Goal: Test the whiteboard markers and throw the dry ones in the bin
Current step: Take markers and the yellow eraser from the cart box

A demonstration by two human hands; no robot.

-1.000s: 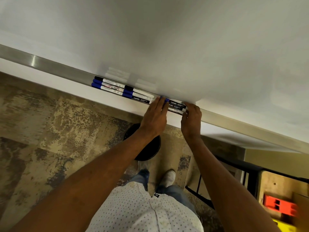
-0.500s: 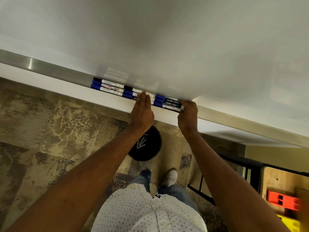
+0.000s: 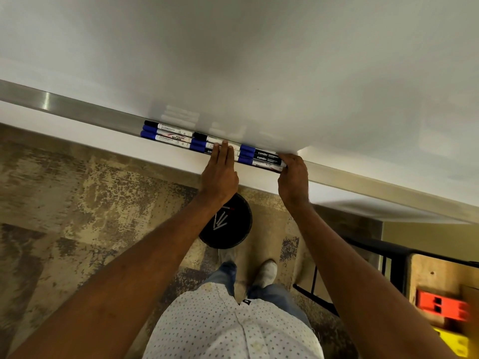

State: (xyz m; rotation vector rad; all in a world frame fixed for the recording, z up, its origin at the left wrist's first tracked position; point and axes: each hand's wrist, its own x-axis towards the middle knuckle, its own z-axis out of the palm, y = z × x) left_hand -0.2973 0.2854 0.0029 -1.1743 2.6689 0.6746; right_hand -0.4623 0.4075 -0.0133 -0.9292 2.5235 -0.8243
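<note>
Whiteboard markers (image 3: 215, 145) on tray ledge (image 3: 77, 110) judged light, stiff, slick; best pinched mid-barrel. Left hand (image 3: 220, 174) lay flat, ungrasping, on the row; right hand (image 3: 293, 177) was cupped at the row's end, grip unclear.

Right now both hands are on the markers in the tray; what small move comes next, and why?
Probably pinch one marker from the right-hand group with the right hand and lift it for testing. The left hand lies flat on the row, nothing is gripped yet, and the whiteboard is bare.
</note>
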